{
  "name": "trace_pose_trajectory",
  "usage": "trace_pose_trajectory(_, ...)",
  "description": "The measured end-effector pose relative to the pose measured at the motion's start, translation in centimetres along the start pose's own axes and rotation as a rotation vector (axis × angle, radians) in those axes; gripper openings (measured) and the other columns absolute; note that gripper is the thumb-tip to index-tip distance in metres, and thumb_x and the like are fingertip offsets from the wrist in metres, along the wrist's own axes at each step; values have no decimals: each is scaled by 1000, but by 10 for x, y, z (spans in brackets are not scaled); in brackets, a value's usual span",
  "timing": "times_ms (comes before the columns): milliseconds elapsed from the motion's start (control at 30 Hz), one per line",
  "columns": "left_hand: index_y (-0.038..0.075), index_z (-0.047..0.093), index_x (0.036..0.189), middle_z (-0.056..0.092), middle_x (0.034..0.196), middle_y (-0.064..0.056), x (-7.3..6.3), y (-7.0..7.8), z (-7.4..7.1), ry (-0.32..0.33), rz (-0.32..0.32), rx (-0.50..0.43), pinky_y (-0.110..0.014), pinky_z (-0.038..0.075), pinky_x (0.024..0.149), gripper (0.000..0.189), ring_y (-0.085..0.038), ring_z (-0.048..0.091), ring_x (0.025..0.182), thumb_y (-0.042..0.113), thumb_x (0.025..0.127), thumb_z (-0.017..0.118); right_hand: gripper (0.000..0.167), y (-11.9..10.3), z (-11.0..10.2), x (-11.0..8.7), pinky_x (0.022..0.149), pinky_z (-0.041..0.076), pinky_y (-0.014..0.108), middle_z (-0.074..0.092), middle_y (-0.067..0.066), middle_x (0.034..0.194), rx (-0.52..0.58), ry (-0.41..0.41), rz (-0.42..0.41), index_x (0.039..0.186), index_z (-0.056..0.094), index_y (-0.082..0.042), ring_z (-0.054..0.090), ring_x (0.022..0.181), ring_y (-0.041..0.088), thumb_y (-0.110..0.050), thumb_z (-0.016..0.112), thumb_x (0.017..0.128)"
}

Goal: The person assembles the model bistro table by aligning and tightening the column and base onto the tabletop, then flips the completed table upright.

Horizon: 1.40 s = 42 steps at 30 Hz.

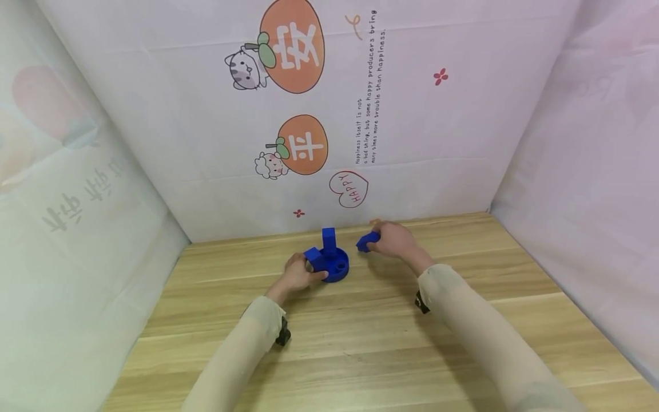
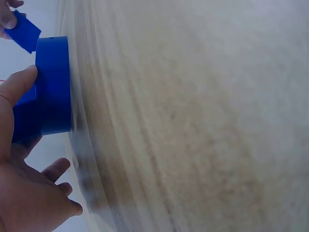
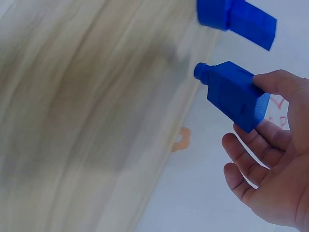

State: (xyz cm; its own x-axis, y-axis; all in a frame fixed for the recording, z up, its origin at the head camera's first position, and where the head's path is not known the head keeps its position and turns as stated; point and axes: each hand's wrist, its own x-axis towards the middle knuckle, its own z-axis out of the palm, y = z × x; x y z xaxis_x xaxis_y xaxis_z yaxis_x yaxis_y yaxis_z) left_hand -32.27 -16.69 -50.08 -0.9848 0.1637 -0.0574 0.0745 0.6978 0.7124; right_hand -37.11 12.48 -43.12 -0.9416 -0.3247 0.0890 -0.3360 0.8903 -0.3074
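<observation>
A blue block (image 1: 367, 242) with a round peg (image 3: 200, 73) at one end sits at nine o'clock from the right hand (image 1: 395, 240), pinched between its thumb and fingers. From the head view, that block is at two o'clock from the round blue base (image 1: 337, 278), near it but apart. Within the base's rim, one blue block (image 1: 328, 240) stands toward twelve o'clock, another (image 1: 315, 258) toward ten; a round socket (image 1: 341, 266) lies toward three. The left hand (image 1: 298, 274) grasps the base from nine o'clock, on the wooden table (image 1: 355, 355).
</observation>
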Motion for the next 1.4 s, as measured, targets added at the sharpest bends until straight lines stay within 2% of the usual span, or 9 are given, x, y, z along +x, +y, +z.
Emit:
trace_pose_trajectory(67, 3, 45, 147, 47, 147, -17, -1, 0, 0, 3, -12, -6, -53, 28, 119, 81, -36, 37, 141, 44, 85, 77, 45, -4, -3, -1, 74, 50, 35, 69, 11, 123, -4, 1, -15, 117, 69, -7, 65, 93, 24, -41, 72, 87)
trace_pose_trajectory(200, 2, 42, 148, 46, 148, -18, -3, -1, -1, 4, -20, -10, -54, 28, 119, 83, -38, 36, 142, 45, 85, 77, 37, -12, -8, -2, 65, 43, 30, 71, 7, 96, 7, 11, -35, 106, 68, -10, 60, 78, 20, -41, 72, 86)
trace_pose_trajectory(267, 2, 42, 148, 46, 148, -19, -4, -1, -1, 3, -18, -11, -54, 28, 119, 84, -38, 36, 142, 45, 85, 77, 34, -14, -10, -4, 65, 43, 30, 69, 4, 89, 15, 10, -38, 101, 68, -11, 59, 75, 19, -41, 72, 86)
trace_pose_trajectory(667, 3, 43, 148, 45, 151, -20, -8, 0, 0, 9, -10, -13, -55, 25, 120, 81, -39, 35, 143, 42, 85, 77, 43, -28, -12, -10, 71, 48, 32, 72, 6, 97, 37, 40, -72, 112, 70, -9, 62, 82, 20, -43, 73, 85)
trace_pose_trajectory(900, 2, 42, 149, 44, 153, -21, -9, 0, 0, 1, -16, -16, -56, 23, 122, 83, -40, 31, 147, 42, 86, 76, 40, -43, -12, -15, 66, 45, 28, 71, 4, 95, 29, 43, -120, 109, 71, -10, 60, 82, 18, -43, 73, 85)
trace_pose_trajectory(1067, 4, 43, 148, 44, 152, -20, -8, 1, -1, 5, -15, -20, -57, 26, 120, 83, -41, 33, 145, 44, 85, 77, 36, -52, -9, -17, 66, 44, 28, 71, 0, 91, 11, 65, -146, 103, 72, -13, 57, 87, 19, -44, 74, 84)
trace_pose_trajectory(1300, 7, 47, 146, 47, 151, -17, -5, 2, -1, 2, 6, -27, -57, 25, 120, 78, -38, 35, 145, 44, 85, 77, 37, -58, -5, -18, 64, 49, 28, 72, 2, 94, 33, 61, -175, 104, 71, -11, 62, 80, 17, -41, 75, 83)
trace_pose_trajectory(1400, 6, 47, 146, 48, 150, -17, -4, 3, -1, 0, 11, -23, -56, 25, 120, 77, -38, 36, 144, 44, 85, 77, 38, -60, -3, -19, 67, 51, 29, 73, 3, 97, 12, 62, -177, 106, 71, -11, 63, 82, 16, -42, 74, 84)
